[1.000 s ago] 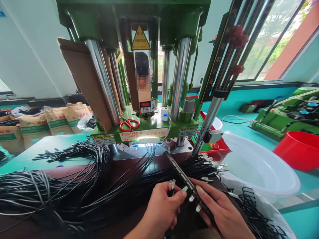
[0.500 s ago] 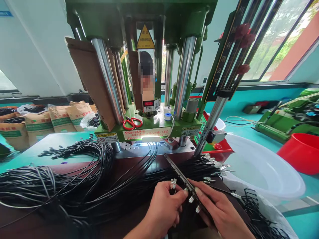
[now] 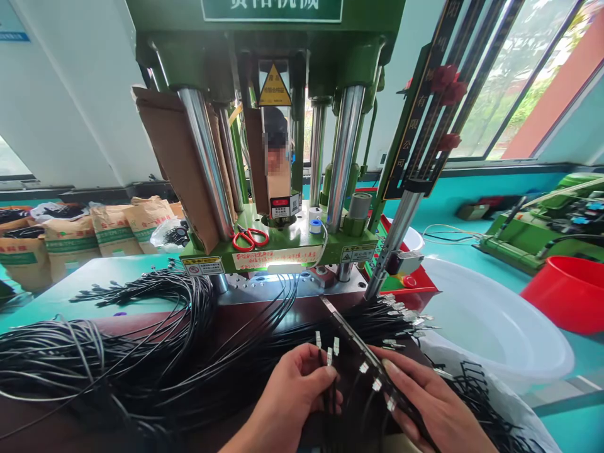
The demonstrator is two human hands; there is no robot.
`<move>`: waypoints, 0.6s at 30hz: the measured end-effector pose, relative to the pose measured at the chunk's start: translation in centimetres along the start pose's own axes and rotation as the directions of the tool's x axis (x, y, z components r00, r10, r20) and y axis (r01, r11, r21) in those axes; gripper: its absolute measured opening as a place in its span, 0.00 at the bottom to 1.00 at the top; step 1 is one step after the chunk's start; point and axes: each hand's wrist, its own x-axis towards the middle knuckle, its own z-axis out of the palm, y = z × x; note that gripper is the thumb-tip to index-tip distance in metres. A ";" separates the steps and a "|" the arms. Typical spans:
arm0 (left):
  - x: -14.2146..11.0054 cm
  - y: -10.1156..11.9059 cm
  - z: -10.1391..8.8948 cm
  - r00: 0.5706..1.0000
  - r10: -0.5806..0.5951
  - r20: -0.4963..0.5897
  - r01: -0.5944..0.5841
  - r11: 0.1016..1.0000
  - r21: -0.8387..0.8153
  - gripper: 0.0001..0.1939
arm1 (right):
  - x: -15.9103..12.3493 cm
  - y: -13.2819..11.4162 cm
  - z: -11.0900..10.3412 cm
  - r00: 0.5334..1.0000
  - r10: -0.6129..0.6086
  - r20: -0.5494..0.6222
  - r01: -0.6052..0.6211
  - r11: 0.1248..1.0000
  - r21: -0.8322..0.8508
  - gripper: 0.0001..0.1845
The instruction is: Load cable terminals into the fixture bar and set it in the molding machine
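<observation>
My left hand [image 3: 287,396] is closed around a few black cables whose small metal connector ends [image 3: 326,345] stick up above my fingers. My right hand [image 3: 427,402] grips a long dark fixture bar [image 3: 358,349] that slants up to the left, with three connector ends seated along it. A big bundle of black cables [image 3: 117,358] spreads over the dark bench to the left. More cable ends with metal tips [image 3: 401,314] fan out just beyond the bar.
A green vertical press [image 3: 283,245] with chrome columns stands straight ahead; red scissors [image 3: 249,238] and tape rolls lie on its platen. A white basin [image 3: 495,321] and a red tub [image 3: 566,292] sit at right. Paper sacks [image 3: 94,233] are stacked at left. A person stands behind the press.
My left hand has drawn back from the bar with its cable ends, which now fan out above the fingers. The right hand and bar shifted slightly right and lower in view.
</observation>
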 end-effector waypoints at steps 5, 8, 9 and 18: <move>0.5 -0.1 0.8 0.999 0.049 -0.003 -0.049 0.999 0.006 0.12 | 0.3 0.2 -0.2 0.997 -0.001 0.071 0.006 0.998 -0.060 0.28; 0.9 -0.2 1.2 0.998 0.025 -0.052 -0.019 0.993 0.119 0.11 | 0.3 0.1 -0.4 0.997 0.007 0.076 0.002 0.994 -0.110 0.33; 1.0 -0.2 1.3 0.998 0.008 -0.067 0.003 0.988 0.156 0.10 | 0.4 0.0 -0.4 0.996 0.017 0.084 -0.006 0.991 -0.135 0.34; 1.5 -0.7 0.7 0.999 -0.030 -0.026 0.035 0.981 0.190 0.11 | 0.5 0.1 -0.6 0.994 0.012 0.113 0.017 0.968 -0.250 0.36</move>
